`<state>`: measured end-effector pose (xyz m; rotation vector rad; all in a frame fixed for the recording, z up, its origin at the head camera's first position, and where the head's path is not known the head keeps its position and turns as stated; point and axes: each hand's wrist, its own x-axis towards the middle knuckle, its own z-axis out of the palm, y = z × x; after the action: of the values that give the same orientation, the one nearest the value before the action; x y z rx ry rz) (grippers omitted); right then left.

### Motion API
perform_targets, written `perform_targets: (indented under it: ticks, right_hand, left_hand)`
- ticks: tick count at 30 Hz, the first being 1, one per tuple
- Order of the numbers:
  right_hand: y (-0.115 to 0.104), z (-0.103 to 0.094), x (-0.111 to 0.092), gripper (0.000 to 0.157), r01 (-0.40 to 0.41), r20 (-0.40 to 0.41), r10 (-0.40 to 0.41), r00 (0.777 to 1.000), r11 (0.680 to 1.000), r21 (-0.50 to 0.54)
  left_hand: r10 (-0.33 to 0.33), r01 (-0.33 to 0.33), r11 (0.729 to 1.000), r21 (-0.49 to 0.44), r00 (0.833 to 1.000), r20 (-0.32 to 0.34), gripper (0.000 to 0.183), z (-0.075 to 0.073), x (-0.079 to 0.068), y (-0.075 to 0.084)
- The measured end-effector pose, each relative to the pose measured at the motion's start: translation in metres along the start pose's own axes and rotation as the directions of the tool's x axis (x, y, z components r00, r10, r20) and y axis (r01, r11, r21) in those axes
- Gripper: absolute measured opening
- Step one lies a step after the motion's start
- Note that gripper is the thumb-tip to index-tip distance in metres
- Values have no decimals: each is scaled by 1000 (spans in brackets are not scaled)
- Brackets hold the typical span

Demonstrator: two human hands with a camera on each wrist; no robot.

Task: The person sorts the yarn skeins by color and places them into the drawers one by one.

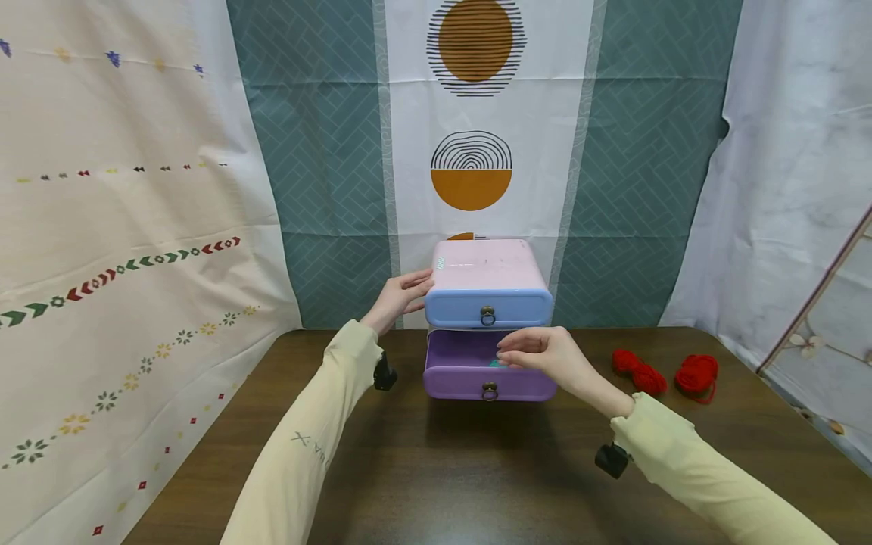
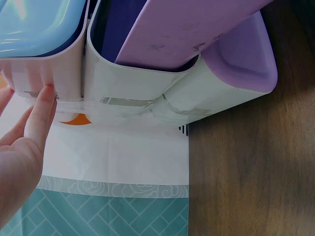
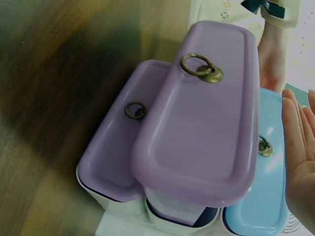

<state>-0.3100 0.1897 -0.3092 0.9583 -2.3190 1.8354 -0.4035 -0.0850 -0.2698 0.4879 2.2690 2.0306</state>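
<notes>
A small stacked drawer cabinet [image 1: 487, 265] with a pink top stands on the table. Its upper blue drawer [image 1: 453, 308] is closed, while the purple drawer [image 1: 453, 384] below is pulled out. In the left wrist view, another purple drawer [image 2: 246, 59] shows lower down. My left hand [image 1: 398, 297] touches the cabinet's pink left side with its fingertips. Over the pulled-out drawer is my right hand [image 1: 555, 356], fingers extended and thumb beneath them. A small teal piece [image 1: 496, 363] shows inside the drawer right by the thumb tip; its kind is hidden.
Two bundles of red yarn lie on the table to the right: a twisted hank [image 1: 638, 372] and a rounder one [image 1: 696, 376]. Patterned cloths hang behind and at both sides. Brass ring pulls [image 3: 202, 69] stick out from the drawer fronts.
</notes>
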Motion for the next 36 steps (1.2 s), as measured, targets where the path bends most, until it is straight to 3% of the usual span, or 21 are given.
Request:
perform_targets:
  ticks: [24,32,36]
  right_hand:
    - [27,22,-25,16,-70,9,72,997,990,-119]
    - [33,30,-31,16,-35,-32,28,999,970,-239]
    - [37,34,-33,12,-16,-47,3,999,956,-293]
  left_hand:
    - [5,-5,1000,-1,1000,6,47,-1,-2,-1]
    - [10,-10,1000,-9,1000,13,48,-2,-2,-1]
    - [27,-27,1000,-10,1000,-6,49,-4,7,-14]
